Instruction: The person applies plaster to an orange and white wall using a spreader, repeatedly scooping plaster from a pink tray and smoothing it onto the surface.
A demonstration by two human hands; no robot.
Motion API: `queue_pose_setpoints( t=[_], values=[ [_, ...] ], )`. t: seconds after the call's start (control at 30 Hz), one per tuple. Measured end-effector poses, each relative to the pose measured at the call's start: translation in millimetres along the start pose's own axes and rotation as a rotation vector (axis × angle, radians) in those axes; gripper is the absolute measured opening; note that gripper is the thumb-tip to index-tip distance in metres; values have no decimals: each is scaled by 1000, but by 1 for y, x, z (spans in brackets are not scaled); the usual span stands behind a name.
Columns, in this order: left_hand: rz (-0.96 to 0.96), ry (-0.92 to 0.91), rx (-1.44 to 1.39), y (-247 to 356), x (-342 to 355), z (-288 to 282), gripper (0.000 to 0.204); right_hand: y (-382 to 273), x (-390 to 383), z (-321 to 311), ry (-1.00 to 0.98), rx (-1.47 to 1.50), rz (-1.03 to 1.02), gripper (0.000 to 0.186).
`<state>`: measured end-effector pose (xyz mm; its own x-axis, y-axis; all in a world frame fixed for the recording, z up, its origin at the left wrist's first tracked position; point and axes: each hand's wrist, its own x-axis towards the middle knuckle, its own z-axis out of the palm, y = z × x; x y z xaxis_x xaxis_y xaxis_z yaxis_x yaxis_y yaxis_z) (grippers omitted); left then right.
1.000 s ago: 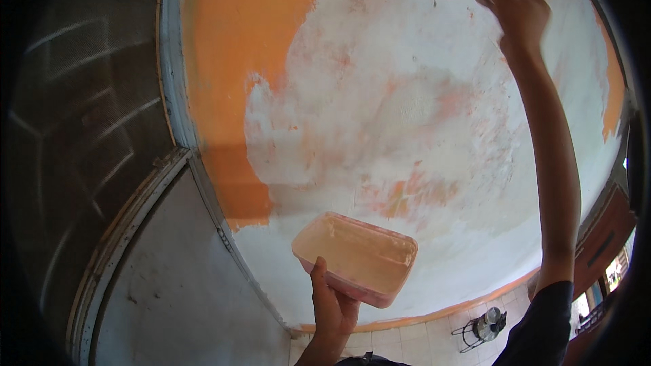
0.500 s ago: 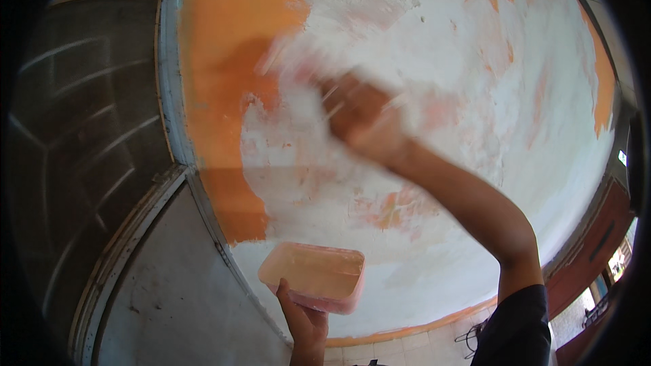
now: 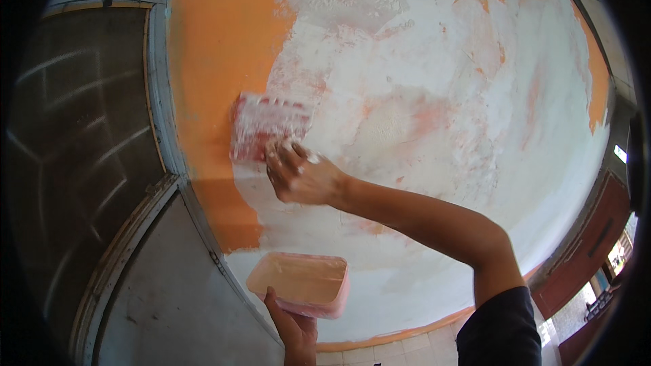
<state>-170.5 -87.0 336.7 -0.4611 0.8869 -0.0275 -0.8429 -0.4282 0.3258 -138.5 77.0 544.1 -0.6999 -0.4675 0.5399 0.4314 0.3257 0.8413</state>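
Observation:
My right hand (image 3: 298, 173) grips a wide red scraper (image 3: 270, 122) smeared with white paste, its face against the wall along the ragged border between orange paint (image 3: 213, 41) and patchy white coating (image 3: 407, 61). White paste dots my knuckles. Low in the middle, my left hand (image 3: 295, 332) holds a pink rectangular plastic tub (image 3: 332, 305) from beneath, thumb on the near side; pale creamy material coats its inside.
At left stand a dark mesh panel (image 3: 81, 129) in a grey wooden frame (image 3: 159, 81) and a grey lower panel (image 3: 169, 291). A reddish door (image 3: 590, 230) and bright openings are at far right. Pale floor tiles (image 3: 386, 352) border the wall below.
My right hand has swept from high at the upper right down and left with the scraper to the orange edge. The tub and my left hand appear farther left and lower in view.

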Motion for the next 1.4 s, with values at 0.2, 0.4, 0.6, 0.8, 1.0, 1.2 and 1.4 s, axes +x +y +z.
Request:
queue_pose_setpoints(
  t=[0.2,0.4,0.6,0.8,1.0,1.2,1.4],
  values=[
    [63,63,36,2,-10,1,59,164,31,-57,394,-375,359,9],
    [105,24,30,11,-6,-3,58,105,9,33,-11,-274,103,29],
    [100,2,5,16,-4,-11,56,32,2,-20,43,133,-62,21],
    [84,11,-2,7,-7,-5,58,203,24,-40,329,-305,365,12],
    [120,-13,59,17,-3,-9,58,45,-14,13,20,-54,-106,20],
    [133,-2,82,17,-7,-18,58,120,8,-31,346,-76,-48,30],
    [137,-45,62,12,-15,2,57,157,-4,6,-34,-223,184,27]
  ],
)
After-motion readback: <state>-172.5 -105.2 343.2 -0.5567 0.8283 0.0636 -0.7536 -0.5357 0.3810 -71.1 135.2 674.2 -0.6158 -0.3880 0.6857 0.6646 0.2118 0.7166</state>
